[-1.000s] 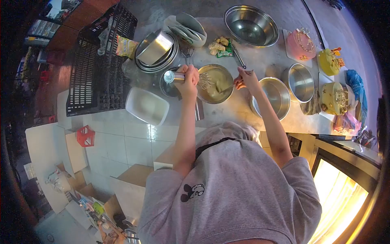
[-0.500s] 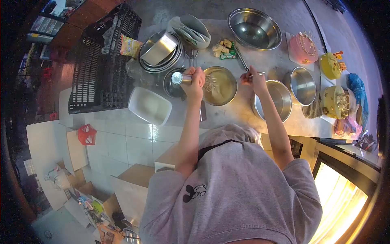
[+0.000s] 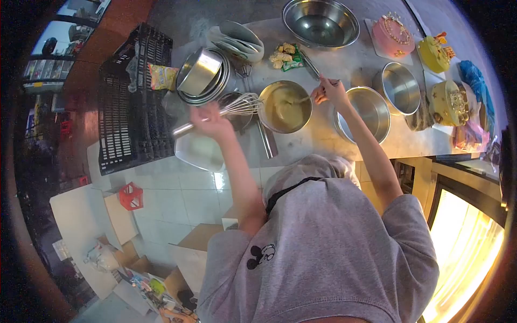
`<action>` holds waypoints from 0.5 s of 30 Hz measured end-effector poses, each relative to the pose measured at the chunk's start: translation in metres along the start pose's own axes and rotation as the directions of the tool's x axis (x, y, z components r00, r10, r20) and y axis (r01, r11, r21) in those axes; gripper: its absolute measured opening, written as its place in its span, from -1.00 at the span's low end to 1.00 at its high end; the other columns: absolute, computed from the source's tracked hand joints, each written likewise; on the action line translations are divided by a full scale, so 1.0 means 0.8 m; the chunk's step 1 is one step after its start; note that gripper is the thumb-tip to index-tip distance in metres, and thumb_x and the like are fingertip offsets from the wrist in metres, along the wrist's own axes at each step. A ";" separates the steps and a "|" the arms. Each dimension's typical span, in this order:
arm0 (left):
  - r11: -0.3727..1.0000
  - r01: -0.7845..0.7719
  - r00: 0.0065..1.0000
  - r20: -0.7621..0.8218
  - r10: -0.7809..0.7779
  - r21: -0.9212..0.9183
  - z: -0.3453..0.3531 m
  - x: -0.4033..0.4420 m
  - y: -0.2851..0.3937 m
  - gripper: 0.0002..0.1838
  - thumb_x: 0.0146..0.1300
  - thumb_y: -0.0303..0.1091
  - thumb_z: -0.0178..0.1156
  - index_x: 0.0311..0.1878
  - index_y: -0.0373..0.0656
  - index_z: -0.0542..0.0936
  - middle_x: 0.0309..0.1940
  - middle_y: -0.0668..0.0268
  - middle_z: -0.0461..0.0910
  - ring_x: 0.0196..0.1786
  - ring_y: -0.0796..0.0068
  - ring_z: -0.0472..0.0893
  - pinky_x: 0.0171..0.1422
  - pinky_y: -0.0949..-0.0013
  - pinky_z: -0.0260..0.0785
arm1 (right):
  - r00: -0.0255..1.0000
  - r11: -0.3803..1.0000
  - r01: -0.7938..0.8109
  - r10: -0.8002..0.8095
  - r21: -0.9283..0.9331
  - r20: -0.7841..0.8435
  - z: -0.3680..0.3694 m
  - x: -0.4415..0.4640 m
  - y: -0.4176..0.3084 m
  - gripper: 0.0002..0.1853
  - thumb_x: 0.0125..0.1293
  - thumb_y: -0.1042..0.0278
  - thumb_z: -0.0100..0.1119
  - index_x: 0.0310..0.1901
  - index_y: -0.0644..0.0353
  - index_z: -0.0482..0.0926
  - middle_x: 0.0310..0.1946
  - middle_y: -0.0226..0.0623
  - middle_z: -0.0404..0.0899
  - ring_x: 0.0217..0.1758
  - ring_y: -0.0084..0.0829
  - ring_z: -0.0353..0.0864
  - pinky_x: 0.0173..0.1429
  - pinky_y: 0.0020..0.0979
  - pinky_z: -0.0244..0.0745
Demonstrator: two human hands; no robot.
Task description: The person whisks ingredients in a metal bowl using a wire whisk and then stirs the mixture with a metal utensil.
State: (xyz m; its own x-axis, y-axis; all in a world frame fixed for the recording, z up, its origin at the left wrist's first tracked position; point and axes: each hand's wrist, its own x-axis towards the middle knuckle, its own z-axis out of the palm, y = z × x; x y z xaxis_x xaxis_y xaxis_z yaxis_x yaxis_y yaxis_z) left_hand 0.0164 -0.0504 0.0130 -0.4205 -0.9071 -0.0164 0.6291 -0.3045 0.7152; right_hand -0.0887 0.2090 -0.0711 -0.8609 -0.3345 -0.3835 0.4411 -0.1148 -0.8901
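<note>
My left hand [image 3: 209,119], blurred by motion, is closed around the handle of a wire whisk [image 3: 242,105]. The whisk is tilted, its wires pointing right towards the rim of a steel bowl [image 3: 306,117]. Pale yellow mixture [image 3: 285,110] lies in that bowl. At the bowl's right side, my right hand [image 3: 330,92] grips a slim metal utensil [image 3: 302,99]; its far end is in the mixture and its head cannot be made out. Below the whisk is a dark pan with a steel handle [image 3: 267,141], partly hidden. Under my left hand stands a white tub [image 3: 200,153].
Two round cake tins [image 3: 371,129] [image 3: 401,89] stand right of my right hand. Behind are a large steel basin [image 3: 321,24], stacked pans [image 3: 199,75] and egg shells [image 3: 281,56]. A black crate [image 3: 121,124] is left; decorated cakes [image 3: 396,35] are far right.
My left hand has swung left and lifted the whisk out of the bowl, tilting it sideways. My right hand has moved slightly, and its utensil now reaches into the mixture.
</note>
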 end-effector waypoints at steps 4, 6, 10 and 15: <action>0.998 -0.002 0.982 -0.189 -0.011 -0.067 -0.032 0.035 0.031 -0.60 0.01 -0.19 -0.05 -0.78 0.06 0.01 -0.87 0.49 -0.08 -0.77 0.65 -0.04 -0.50 0.50 0.09 | 0.979 0.982 -0.171 0.178 -0.074 0.098 0.004 -0.008 -0.009 -0.54 0.23 0.11 -0.15 -0.72 0.27 0.30 -0.68 -0.10 0.46 -0.70 -0.40 0.45 -0.60 -0.46 0.42; 0.982 0.063 0.988 -0.128 -0.087 -0.180 -0.044 0.041 0.038 -0.62 -0.01 -0.19 -0.05 -0.78 0.07 0.01 -0.87 0.50 -0.10 -0.78 0.64 -0.05 -0.52 0.53 0.07 | 0.999 0.992 -0.036 0.036 -0.124 -0.001 0.005 -0.005 -0.002 -0.53 0.22 0.10 -0.16 -0.73 0.26 0.30 -0.68 -0.11 0.46 -0.71 -0.39 0.45 -0.61 -0.46 0.42; 0.996 0.084 0.965 -0.248 -0.091 -0.037 -0.028 0.025 0.022 -0.62 0.06 -0.16 -0.14 -0.78 0.07 0.01 -0.92 0.53 -0.09 -0.81 0.64 -0.07 -0.47 0.43 0.09 | 0.978 0.985 -0.161 0.167 -0.059 0.125 0.005 -0.005 -0.004 -0.52 0.22 0.08 -0.16 -0.74 0.25 0.30 -0.68 -0.13 0.46 -0.70 -0.39 0.45 -0.61 -0.47 0.41; 0.980 0.199 0.979 -0.027 -0.200 -0.025 -0.009 -0.010 -0.006 -0.65 0.08 -0.21 -0.11 -0.75 0.02 0.08 -0.90 0.48 -0.06 -0.79 0.65 -0.04 -0.28 0.38 0.19 | 0.983 0.979 -0.157 0.168 -0.130 0.076 0.001 0.000 -0.006 -0.54 0.21 0.10 -0.14 -0.74 0.23 0.28 -0.69 -0.11 0.45 -0.72 -0.38 0.47 -0.64 -0.45 0.42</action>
State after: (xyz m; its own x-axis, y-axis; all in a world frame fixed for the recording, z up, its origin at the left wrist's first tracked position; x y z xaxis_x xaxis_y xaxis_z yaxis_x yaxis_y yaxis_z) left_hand 0.0213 -0.0440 0.0051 -0.5201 -0.8354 -0.1775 0.5490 -0.4862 0.6798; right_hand -0.0907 0.2084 -0.0663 -0.7529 -0.4192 -0.5074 0.5339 0.0619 -0.8433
